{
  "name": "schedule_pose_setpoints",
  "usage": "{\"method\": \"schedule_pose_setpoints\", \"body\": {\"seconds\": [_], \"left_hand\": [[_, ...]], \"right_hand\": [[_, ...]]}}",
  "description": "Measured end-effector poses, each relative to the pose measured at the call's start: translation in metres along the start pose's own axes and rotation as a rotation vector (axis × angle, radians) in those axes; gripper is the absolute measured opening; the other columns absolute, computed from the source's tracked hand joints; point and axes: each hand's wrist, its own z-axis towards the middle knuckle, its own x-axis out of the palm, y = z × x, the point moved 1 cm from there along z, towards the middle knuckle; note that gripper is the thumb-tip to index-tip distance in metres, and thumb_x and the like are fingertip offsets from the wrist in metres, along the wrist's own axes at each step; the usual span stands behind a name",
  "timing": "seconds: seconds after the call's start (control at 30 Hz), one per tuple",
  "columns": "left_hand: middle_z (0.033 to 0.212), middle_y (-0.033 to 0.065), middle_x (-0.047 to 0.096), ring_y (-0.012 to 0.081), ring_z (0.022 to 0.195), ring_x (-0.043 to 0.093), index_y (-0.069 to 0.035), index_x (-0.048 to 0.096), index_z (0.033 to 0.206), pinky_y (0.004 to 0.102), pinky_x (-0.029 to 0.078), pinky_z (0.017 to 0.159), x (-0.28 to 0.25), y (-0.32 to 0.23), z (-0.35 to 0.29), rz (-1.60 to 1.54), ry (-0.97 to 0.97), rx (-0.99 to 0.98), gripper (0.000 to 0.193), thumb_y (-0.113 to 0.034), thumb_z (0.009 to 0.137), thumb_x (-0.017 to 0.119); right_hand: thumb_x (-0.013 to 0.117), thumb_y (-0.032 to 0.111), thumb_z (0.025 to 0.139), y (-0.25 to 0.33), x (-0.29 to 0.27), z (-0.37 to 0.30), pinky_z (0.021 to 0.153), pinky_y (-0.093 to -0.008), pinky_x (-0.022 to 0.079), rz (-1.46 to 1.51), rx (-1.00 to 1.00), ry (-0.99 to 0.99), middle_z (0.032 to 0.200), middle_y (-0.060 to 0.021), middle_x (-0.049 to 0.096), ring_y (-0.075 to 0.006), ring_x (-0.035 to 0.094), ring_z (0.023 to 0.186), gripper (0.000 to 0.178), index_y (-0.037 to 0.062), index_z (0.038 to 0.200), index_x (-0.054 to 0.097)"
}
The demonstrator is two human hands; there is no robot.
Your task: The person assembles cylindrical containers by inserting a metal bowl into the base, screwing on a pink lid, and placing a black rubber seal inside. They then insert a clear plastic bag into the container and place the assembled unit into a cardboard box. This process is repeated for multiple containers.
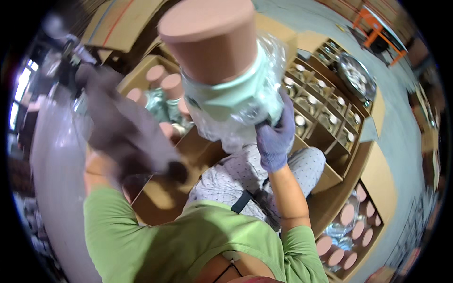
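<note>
My right hand, in a purple-grey knitted glove, grips the lower part of a pale mint-green jar partly wrapped in loose clear plastic. Its broad pink lid points up and away from me. At the left, my left hand is smeared by motion, so its single fingers do not show. A grey-brown cloth hangs in the air from that hand, apart from the jar. Behind the cloth, several pink-lidded jars stand in an open cardboard box.
A divided carton of small white-capped glass bottles stands at my right, with a steel bowl of white pieces at its far corner. More pink-lidded jars fill a box at lower right. An orange-framed stand is farther off.
</note>
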Motion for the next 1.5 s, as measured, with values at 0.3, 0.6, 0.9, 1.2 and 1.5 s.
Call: {"method": "schedule_pose_setpoints", "body": {"seconds": [0.3, 0.6, 0.9, 1.2, 1.5], "left_hand": [[0.131, 0.0132, 0.059, 0.0217, 0.120, 0.054, 0.004, 0.050, 0.136, 0.0354, 0.038, 0.108, 0.167, 0.065, 0.009, -1.409, -0.124, -0.629, 0.054, -0.036, 0.103, 0.035], [0.127, 0.0201, 0.060, 0.0310, 0.118, 0.057, 0.003, 0.053, 0.132, 0.0365, 0.040, 0.106, 0.224, 0.062, 0.007, -0.667, -0.069, -0.333, 0.046, -0.030, 0.102, 0.042], [0.116, 0.0155, 0.066, 0.0302, 0.113, 0.060, -0.002, 0.060, 0.125, 0.0382, 0.047, 0.100, 0.221, 0.063, -0.022, -0.170, -0.146, -0.313, 0.033, -0.016, 0.103, 0.041], [0.132, 0.0158, 0.057, 0.0271, 0.122, 0.055, -0.004, 0.046, 0.138, 0.0396, 0.044, 0.107, 0.215, 0.040, -0.023, -1.832, -0.184, -0.860, 0.047, -0.034, 0.105, 0.032], [0.126, 0.0130, 0.061, 0.0254, 0.118, 0.056, -0.005, 0.051, 0.133, 0.0368, 0.044, 0.104, 0.283, 0.129, -0.037, -1.863, -0.268, -1.025, 0.044, -0.035, 0.104, 0.039]], "right_hand": [[0.075, 0.013, 0.079, -0.031, -0.140, -0.106, 0.111, -0.0415, 0.035, -0.312, 0.396, 0.415, 0.146, -0.0201, 0.044, -0.0308, 0.042, 0.136, 0.084, 0.0020, 0.149, 0.031], [0.095, 0.035, 0.056, 0.071, -0.194, -0.043, 0.117, -0.0476, 0.022, -0.234, -0.149, 0.160, 0.160, -0.0218, 0.012, -0.0349, 0.023, 0.146, 0.144, 0.0113, 0.157, -0.006], [0.089, 0.023, 0.055, 0.091, -0.156, -0.005, 0.101, -0.0483, 0.045, -0.439, -0.408, 0.391, 0.138, -0.0269, 0.043, -0.0423, 0.051, 0.121, 0.076, 0.0082, 0.123, 0.059], [0.086, 0.041, 0.056, 0.077, -0.112, -0.010, 0.093, -0.0528, 0.047, -0.510, -0.440, 0.713, 0.133, -0.0173, 0.051, -0.0451, 0.053, 0.112, 0.074, 0.0168, 0.122, 0.061], [0.085, 0.037, 0.057, 0.037, -0.117, 0.009, 0.095, -0.0508, 0.047, -0.491, -0.489, 0.414, 0.131, -0.0186, 0.052, -0.0412, 0.054, 0.112, 0.071, 0.0152, 0.120, 0.062]]}}
